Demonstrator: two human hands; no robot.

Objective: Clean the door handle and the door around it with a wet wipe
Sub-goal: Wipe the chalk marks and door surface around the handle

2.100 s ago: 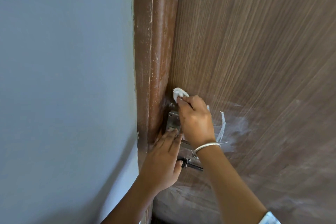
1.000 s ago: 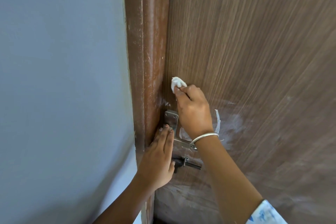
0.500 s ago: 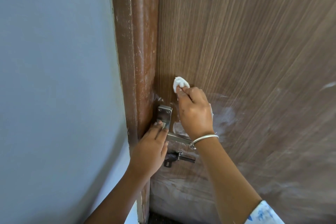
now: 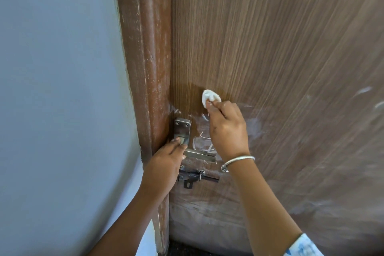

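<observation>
- The right hand pinches a balled-up wet wipe between thumb and fingertips, fingers curled tight round it. Only the white tip of the wad sticks out above the knuckles.
- The wipe presses against the door, above and to the right of the door handle.
- Compared with two seconds ago, this hand sits further right and a little higher. It no longer covers the handle's metal plate, which now shows in full with both top screws.
- A darker, damp-looking patch spreads on the wood beside the wipe, so the strip above the handle seems to be wiped already.
- White scuff marks remain between the plate and the right hand, and pale smears run further right. That part of the door probably still needs work, and so does the handle itself.
- The right wrist, with a bangle, bends upward from a forearm that rises from the lower right.
- The left hand holds nothing. Its fingers lie fairly straight on the lower plate, lower than a second ago, apparently steadying the door.
- Its forearm comes up along the door frame, above a dark bolt.
</observation>
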